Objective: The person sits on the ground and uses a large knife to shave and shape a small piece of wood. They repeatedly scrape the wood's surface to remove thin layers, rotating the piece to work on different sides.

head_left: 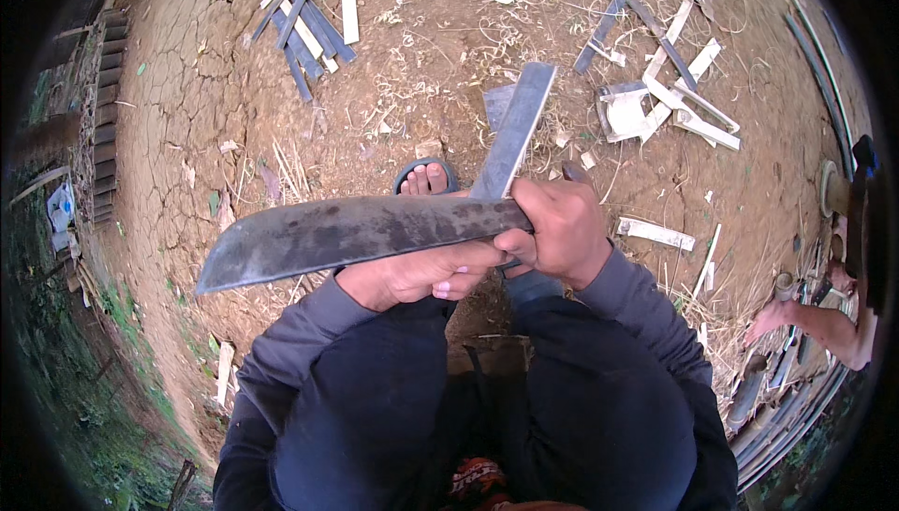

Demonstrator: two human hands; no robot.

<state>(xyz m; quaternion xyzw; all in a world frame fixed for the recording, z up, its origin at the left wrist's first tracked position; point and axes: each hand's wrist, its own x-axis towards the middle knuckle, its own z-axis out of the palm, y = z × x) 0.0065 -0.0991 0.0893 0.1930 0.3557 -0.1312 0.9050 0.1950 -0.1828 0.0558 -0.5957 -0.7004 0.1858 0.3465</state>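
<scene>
My right hand point(559, 228) grips the handle end of a large dark machete point(346, 233), whose broad blade points left across the picture. My left hand point(426, 276) sits just below the blade and holds a flat grey bamboo strip point(518, 127) that sticks up and away from me, crossing behind the blade. The blade rests against the strip near my fingers. Both forearms wear dark long sleeves, and my knees in dark trousers fill the lower middle.
My sandalled foot point(426, 177) rests on cracked brown dirt. A bundle of grey strips point(307, 24) lies at top left, and split offcuts point(672, 89) lie at top right. Another person's foot point(813, 322) and long poles point(796, 417) are at the right edge.
</scene>
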